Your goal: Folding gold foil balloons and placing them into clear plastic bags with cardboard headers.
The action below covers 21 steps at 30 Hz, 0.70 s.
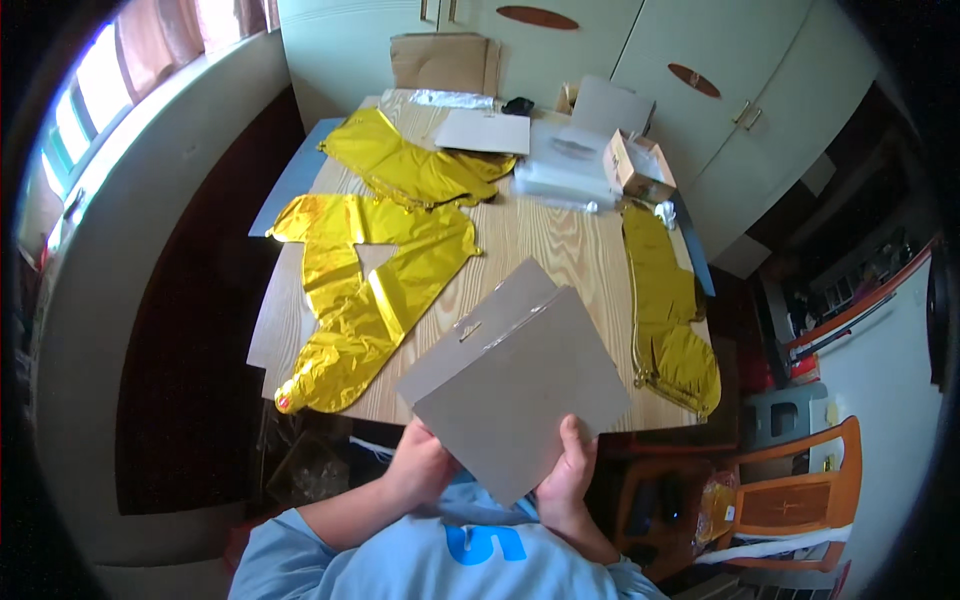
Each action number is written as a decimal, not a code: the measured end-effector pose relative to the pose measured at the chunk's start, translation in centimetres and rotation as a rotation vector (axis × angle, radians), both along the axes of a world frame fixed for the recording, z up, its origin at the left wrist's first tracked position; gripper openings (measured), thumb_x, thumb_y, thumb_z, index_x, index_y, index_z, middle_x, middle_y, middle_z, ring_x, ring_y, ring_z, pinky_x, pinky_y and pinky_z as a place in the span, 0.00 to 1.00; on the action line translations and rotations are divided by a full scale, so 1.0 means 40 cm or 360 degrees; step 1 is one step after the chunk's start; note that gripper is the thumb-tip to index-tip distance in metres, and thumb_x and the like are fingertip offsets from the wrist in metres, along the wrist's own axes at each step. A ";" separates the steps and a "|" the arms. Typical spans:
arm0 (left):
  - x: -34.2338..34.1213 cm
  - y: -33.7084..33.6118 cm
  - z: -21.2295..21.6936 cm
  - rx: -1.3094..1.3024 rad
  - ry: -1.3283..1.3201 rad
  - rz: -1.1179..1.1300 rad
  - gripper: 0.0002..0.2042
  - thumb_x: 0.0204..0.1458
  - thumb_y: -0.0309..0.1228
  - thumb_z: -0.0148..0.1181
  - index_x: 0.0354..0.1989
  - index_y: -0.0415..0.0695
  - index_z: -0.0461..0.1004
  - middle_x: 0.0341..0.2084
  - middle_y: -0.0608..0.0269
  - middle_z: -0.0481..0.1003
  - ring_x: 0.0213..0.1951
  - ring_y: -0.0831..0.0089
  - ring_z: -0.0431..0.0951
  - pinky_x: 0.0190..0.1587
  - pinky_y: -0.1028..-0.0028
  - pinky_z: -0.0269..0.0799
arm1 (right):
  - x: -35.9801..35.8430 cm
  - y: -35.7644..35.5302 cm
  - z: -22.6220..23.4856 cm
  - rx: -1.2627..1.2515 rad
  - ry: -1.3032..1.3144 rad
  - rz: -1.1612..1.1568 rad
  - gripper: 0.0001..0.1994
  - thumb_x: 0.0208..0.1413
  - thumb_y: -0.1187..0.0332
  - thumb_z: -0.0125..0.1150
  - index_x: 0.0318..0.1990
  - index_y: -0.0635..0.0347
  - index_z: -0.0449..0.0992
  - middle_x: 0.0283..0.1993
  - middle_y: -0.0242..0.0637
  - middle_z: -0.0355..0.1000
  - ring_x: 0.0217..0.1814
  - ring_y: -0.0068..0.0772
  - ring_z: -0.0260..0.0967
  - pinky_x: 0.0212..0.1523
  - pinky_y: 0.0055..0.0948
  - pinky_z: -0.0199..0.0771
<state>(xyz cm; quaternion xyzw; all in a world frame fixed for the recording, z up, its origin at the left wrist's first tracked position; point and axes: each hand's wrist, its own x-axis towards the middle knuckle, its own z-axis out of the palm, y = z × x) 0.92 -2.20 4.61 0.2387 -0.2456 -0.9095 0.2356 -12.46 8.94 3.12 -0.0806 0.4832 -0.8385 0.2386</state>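
Over the table's near edge I hold a grey folded cardboard sheet [520,390] tilted up. A narrower flap with a small slot shows behind its upper left edge. My right hand [568,472] grips the lower right side, thumb lying across the front face and fingers hidden behind. At the lower left edge my left hand [420,466] is curled closed, its fingertips out of sight. Left of the cardboard lies a flat gold foil balloon [345,290]. Behind it is another gold foil balloon [420,160], and a third gold foil balloon [660,310] lies along the table's right side.
At the back of the wooden table [560,240] lie a white flat card [485,131], clear plastic bags [565,170] and an open cardboard box [640,165]. A brown cardboard piece [445,62] leans behind. A wooden chair [790,490] stands at the lower right.
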 end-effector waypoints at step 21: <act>-0.740 -1.295 0.023 -0.1344 -0.0488 -0.0198 0.17 0.54 0.28 0.64 0.51 0.37 0.71 0.39 0.60 0.78 0.38 0.71 0.80 0.39 0.69 0.80 | -0.286 -0.070 -0.092 0.0367 0.0082 -0.0286 0.26 0.57 0.69 0.59 0.62 0.67 0.62 0.56 0.44 0.69 0.54 0.37 0.68 0.56 0.38 0.68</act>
